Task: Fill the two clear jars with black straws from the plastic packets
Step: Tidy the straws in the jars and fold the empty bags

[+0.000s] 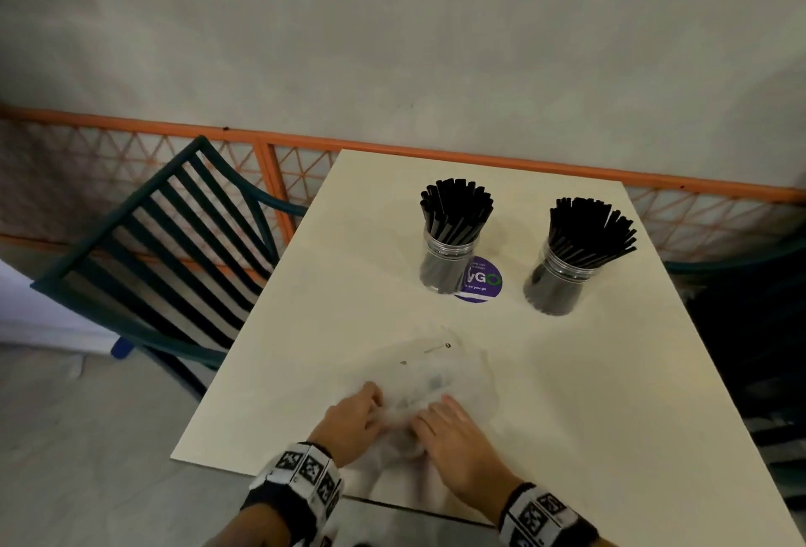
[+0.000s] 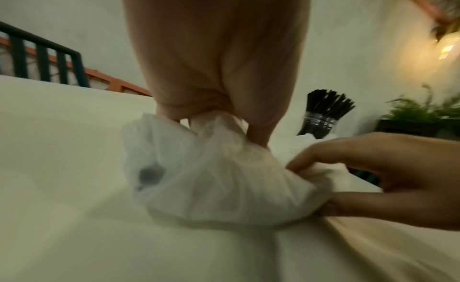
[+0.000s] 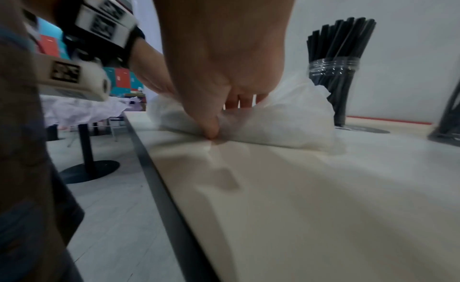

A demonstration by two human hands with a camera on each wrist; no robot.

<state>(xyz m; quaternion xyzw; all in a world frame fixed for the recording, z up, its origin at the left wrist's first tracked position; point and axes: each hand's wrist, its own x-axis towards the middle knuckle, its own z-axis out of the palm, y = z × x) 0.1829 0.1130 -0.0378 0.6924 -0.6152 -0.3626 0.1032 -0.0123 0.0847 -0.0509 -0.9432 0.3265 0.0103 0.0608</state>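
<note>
Two clear jars stand on the cream table, each packed with black straws: the left jar (image 1: 449, 258) (image 3: 336, 73) and the right jar (image 1: 562, 276). Crumpled clear plastic packets (image 1: 432, 372) (image 2: 211, 178) (image 3: 273, 117) lie near the table's front edge. My left hand (image 1: 353, 420) (image 2: 216, 101) bunches the plastic in curled fingers. My right hand (image 1: 453, 437) (image 3: 224, 101) pinches the same plastic between thumb and fingers and presses it to the table. No straws show inside the packets.
A round purple sticker (image 1: 482, 280) sits on the table (image 1: 610, 394) beside the left jar. A dark slatted chair (image 1: 152, 250) stands at the left, an orange lattice fence (image 1: 270, 162) behind. Another dark chair (image 1: 750, 328) is at the right.
</note>
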